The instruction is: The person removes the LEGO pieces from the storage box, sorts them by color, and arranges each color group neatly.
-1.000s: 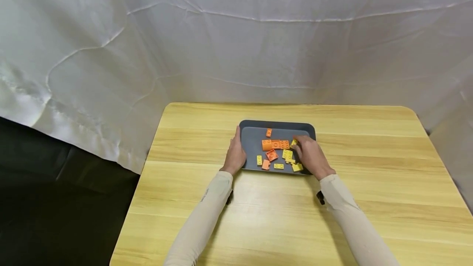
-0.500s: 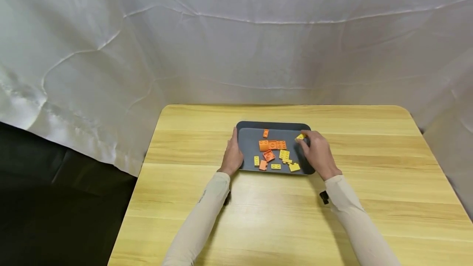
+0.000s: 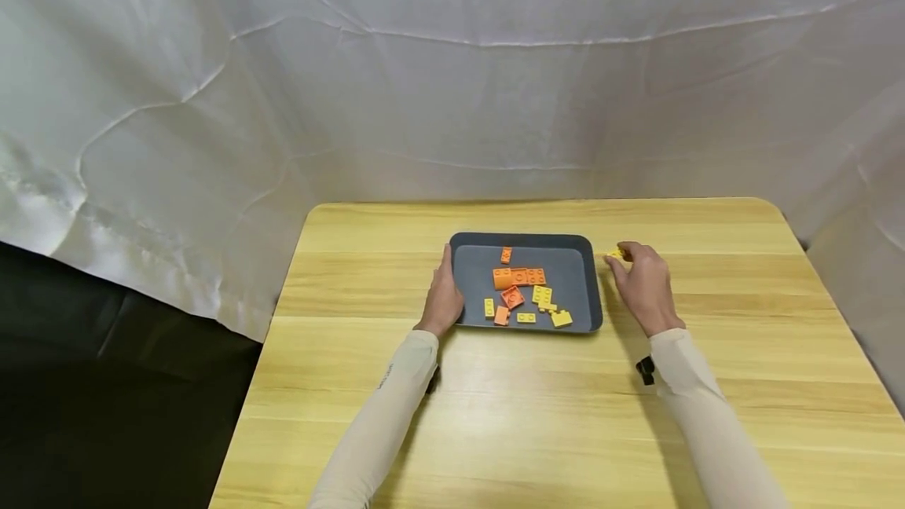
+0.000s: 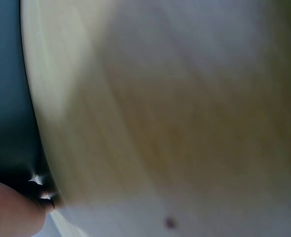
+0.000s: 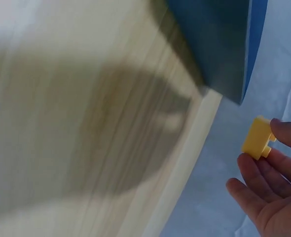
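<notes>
A grey tray (image 3: 583,246) lies on the wooden table with orange bricks (image 3: 502,279) and yellow bricks (image 3: 542,294) loose in it. Along its left edge rests my left hand (image 3: 443,298), touching the side with fingers extended. In the left wrist view, part of that hand (image 4: 12,212) shows beside the tray's dark wall (image 4: 7,98). My right hand (image 3: 645,285) is above the table, just right of the tray. It pinches a small yellow toy brick (image 5: 257,138) between thumb and fingers; studs show on the brick's side.
The pale wooden table (image 3: 523,415) extends around the tray on all sides. A whitish sheet (image 3: 452,100) hangs behind the table and along its left. Dark fabric (image 3: 127,383) lies low at the left.
The right hand has lifted a yellow brick from the tray's right side and carried it right, past the rim. The left hand has stayed at the tray's left edge.
</notes>
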Demonstrator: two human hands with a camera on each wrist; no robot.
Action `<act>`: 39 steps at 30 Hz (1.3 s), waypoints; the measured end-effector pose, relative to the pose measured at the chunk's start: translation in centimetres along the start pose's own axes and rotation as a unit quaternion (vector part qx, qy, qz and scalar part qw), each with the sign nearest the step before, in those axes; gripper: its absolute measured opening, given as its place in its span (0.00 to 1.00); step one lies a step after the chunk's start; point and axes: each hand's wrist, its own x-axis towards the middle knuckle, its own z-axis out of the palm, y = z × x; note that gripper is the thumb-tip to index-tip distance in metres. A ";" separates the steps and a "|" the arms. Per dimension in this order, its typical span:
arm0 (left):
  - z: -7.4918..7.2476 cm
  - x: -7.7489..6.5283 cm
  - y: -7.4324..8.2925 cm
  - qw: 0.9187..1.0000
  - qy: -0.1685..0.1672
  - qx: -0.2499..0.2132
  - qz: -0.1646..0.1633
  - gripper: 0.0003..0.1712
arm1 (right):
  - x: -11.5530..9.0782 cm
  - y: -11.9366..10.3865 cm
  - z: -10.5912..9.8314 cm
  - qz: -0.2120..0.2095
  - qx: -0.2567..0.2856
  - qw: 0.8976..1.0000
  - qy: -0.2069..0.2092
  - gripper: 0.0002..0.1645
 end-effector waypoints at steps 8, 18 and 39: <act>0.0 -0.1 0.0 1.000 -0.001 0.006 0.000 0.45 | -0.2 2.0 -0.2 0.036 -0.006 0.999 -0.011 0.20; -0.1 0.0 0.0 1.000 -0.002 0.003 -0.010 0.44 | 0.0 3.3 0.4 0.083 -0.012 0.996 -0.032 0.22; -0.1 -0.2 0.2 1.000 0.002 0.011 0.001 0.43 | -0.2 4.2 1.0 0.131 -0.018 0.987 -0.090 0.23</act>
